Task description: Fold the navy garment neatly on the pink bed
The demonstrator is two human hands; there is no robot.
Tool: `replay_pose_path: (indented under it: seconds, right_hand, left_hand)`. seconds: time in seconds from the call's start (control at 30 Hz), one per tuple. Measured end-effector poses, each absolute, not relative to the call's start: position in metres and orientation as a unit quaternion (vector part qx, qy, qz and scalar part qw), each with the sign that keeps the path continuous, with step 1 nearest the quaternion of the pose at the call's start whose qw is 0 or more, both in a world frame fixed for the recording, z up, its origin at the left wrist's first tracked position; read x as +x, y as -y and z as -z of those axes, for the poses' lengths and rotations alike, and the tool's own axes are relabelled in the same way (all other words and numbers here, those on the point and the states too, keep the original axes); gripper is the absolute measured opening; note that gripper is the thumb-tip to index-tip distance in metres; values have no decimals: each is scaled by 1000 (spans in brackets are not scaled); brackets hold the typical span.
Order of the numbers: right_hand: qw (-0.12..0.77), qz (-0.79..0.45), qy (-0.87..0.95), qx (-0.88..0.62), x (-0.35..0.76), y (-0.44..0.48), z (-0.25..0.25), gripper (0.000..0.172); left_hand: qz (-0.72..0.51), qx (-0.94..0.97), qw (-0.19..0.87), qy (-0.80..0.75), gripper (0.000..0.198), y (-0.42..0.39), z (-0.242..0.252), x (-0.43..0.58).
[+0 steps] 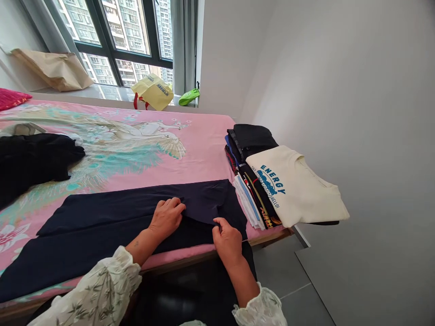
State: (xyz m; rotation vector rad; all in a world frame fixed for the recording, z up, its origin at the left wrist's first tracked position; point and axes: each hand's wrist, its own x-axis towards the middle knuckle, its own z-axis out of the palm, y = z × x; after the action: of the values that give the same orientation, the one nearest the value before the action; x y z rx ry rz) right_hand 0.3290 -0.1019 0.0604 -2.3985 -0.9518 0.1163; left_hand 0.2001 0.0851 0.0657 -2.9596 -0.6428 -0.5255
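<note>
A dark navy garment (112, 226), maybe trousers, lies spread along the near edge of the bed. My left hand (166, 216) rests on it with fingers bent and pressed into the cloth near a fold. My right hand (227, 239) pinches the garment's edge just to the right of the left hand, thumb and fingers closed on the fabric. Both wrists wear white floral sleeves.
A pile of folded clothes (253, 181) topped by a cream "ENERGY" shirt (295, 190) sits at the bed's right corner. Black clothing (32, 160) is heaped at left on the pink bedsheet (200, 145). Bags (152, 90) line the windowsill. A grey wall stands right.
</note>
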Motion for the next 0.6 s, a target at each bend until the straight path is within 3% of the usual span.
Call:
replay_pose_path:
  seconds: [0.13,0.27,0.4,0.6]
  right_hand:
    - [227,-70,401,-885,318,108,-55,28]
    - [216,-86,423,-876,311,110,-44,27]
    - [257,-102,424,-863,314,109,-45,27]
    - [385,-91,358,-846,358,110,-56,34]
  left_hand:
    - [117,-967,57,219,23,-97,-65,181]
    - [141,-968,-4,206,33,-81,-64,179]
    - [151,-976,-104,121,37,-30,-53,201]
    - [162,-957,-109,216,32,11,-29,233]
